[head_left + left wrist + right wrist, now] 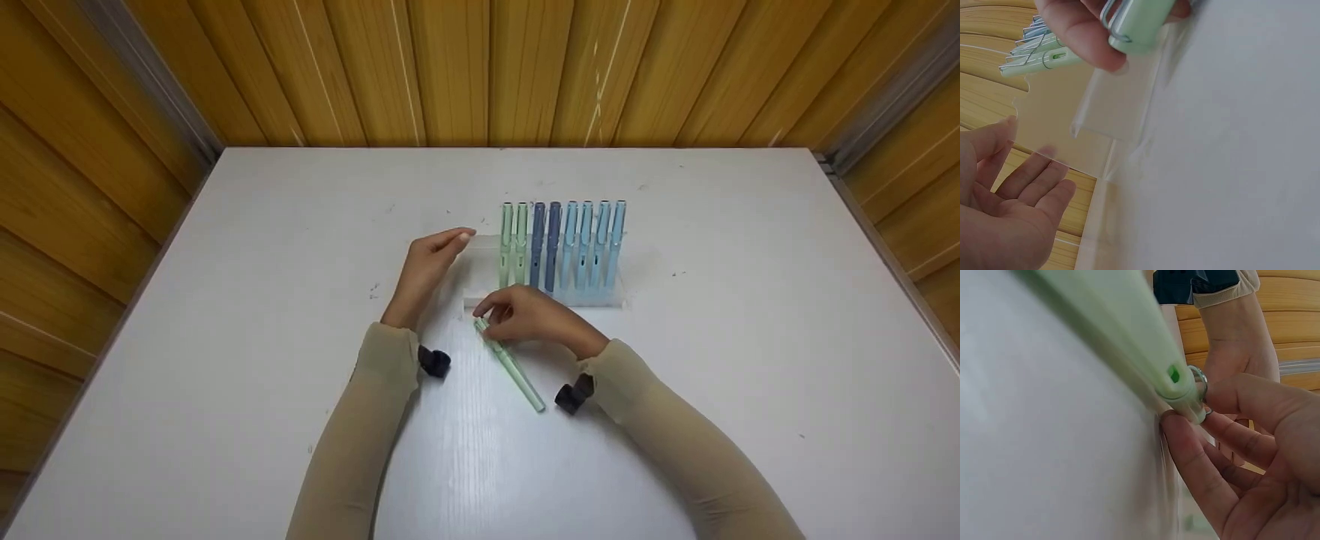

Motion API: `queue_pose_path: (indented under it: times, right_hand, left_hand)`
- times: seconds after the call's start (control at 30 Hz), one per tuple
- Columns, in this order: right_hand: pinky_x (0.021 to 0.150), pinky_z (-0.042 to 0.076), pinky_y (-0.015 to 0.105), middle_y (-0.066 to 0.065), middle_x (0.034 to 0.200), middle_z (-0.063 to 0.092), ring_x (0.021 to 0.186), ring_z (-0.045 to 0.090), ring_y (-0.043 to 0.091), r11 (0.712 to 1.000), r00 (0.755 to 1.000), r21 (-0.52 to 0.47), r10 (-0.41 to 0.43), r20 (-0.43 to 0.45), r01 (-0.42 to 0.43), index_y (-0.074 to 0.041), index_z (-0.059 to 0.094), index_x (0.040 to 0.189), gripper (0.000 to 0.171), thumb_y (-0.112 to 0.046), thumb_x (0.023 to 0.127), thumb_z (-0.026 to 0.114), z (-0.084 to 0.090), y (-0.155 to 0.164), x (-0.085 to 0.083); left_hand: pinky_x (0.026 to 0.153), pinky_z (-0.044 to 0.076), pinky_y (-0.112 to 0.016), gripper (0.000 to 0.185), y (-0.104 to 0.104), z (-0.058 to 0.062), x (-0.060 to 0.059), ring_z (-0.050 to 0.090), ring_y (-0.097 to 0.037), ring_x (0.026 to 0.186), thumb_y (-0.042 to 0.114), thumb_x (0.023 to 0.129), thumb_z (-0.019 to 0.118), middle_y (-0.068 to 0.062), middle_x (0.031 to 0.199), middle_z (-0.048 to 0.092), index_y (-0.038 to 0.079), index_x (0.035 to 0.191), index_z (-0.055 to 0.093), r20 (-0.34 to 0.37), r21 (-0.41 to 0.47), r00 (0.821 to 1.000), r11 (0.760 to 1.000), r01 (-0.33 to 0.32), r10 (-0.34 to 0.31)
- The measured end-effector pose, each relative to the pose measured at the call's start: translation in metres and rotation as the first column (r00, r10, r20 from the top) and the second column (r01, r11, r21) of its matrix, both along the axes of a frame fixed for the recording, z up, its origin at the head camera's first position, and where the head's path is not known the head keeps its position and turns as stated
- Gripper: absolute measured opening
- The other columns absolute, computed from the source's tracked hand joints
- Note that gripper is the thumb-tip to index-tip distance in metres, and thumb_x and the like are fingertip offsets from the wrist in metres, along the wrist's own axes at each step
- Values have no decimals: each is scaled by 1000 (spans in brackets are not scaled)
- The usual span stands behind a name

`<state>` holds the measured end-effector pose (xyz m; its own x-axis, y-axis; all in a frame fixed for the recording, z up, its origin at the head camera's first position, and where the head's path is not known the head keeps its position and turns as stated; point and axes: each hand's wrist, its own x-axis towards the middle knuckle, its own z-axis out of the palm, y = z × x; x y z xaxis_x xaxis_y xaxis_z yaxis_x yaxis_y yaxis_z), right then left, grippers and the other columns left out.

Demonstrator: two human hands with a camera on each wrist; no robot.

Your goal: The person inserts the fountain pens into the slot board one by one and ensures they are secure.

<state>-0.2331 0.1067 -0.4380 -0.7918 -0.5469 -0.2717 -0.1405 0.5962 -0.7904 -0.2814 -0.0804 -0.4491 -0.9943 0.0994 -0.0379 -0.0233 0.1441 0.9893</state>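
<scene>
The right hand [534,319] pinches the capped end of a pale green pen [510,365] between thumb and curled fingers [1196,467]. The pen lies slanted on the white tabletop [262,300], its gripped end just in front of a clear acrylic pen holder [480,302] and its far end pointing back toward the person, between the two sleeved forearms. In the right wrist view the pen's wire clip and a small green window show at the pinched end.

The left hand [427,271] holds nothing; its fingers [1033,180] are straight and relaxed, with the fingertips at the left edge of the clear holder. Whether they touch it cannot be told.

In the holder stand eight pens upright in a row: two pale green pens [514,244] at the left, two dark blue pens [545,246] in the middle, and four light blue pens [592,244] at the right. This row stands directly behind the right hand. A wood-panelled wall [480,67] rises behind the tabletop and along both sides.
</scene>
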Motion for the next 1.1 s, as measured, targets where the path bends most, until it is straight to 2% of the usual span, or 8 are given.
queue_pose_path:
  times: [0.2,0.43,0.57,0.9,1.1]
  right_hand:
    - [60,51,24,4,86,69,67,60,11,1000,1000,3,-15,-1,15,-12,71,110,28,-15,83,71,3,1,0]
    - [69,50,24,8,91,70,79,61,12,996,997,-85,-9,-71,3,-7,70,112,29,-11,83,70,8,5,-1]
    - [69,50,25,8,91,70,78,62,12,993,995,-118,-19,-98,7,-6,70,113,30,-11,84,70,13,7,-3]
    - [73,52,26,8,98,71,84,64,16,986,985,-147,-98,-141,77,-6,68,117,33,-14,85,71,26,8,-6]
    - [78,55,30,7,102,70,88,65,19,978,973,-176,-145,-178,114,-12,69,116,31,-16,86,71,32,9,-6]
  left_hand:
    - [108,41,-37,29,1,0,-1,52,-16,128,33,96,59,1,129,63,17,118,70,3,-13,1000,1000,-5,5]
    - [108,41,-38,30,0,0,-1,51,-16,129,34,96,58,0,131,63,17,119,69,-9,-54,1000,999,-3,3]
    - [107,41,-38,31,-1,1,0,52,-15,128,36,96,59,0,130,63,17,119,70,-8,-44,1000,999,-2,1]
    - [107,42,-37,29,0,0,1,52,-13,127,37,95,60,3,129,63,20,116,71,7,-21,1000,1000,-6,6]
    - [106,42,-37,31,-1,1,1,52,-13,127,38,95,60,3,130,63,20,117,70,5,-16,1000,1000,1,-1]
